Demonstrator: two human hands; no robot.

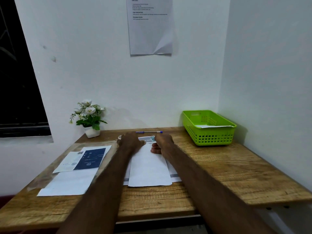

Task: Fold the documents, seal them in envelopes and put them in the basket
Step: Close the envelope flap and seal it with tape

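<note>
While the curled fingers (156, 149) of the right hand (163, 141) are resting knuckle-down on the far end of the white document (149, 166), they are seeming to press or pinch its folded-over edge, though whether they actually have hold of the paper I cannot tell. At nine o'clock from them, the left hand (130, 141) is lying palm-down on the same far edge; its fingers are hidden beyond the back of the hand, so how far they are spread is not clear. Under both hands the document is lying lengthwise at the table's centre, doubled over a printed sheet whose grey bands are peeking out at its near and far ends.

Judging by this, the folding step is in hand: a crease is being set along the twelve o'clock edge. Next, the paper is likely needing a firm run along that crease, then a further fold to fit an envelope.

Moving outward, a stack of papers in a clear sleeve (76, 168) is waiting at nine o'clock. A pen (149, 132) is lying just beyond the hands at twelve o'clock. The green basket (208, 139) is sitting at two o'clock against the wall, already holding something white. A small flower pot (92, 131) is standing at eleven o'clock on the wooden table (228, 174).
</note>
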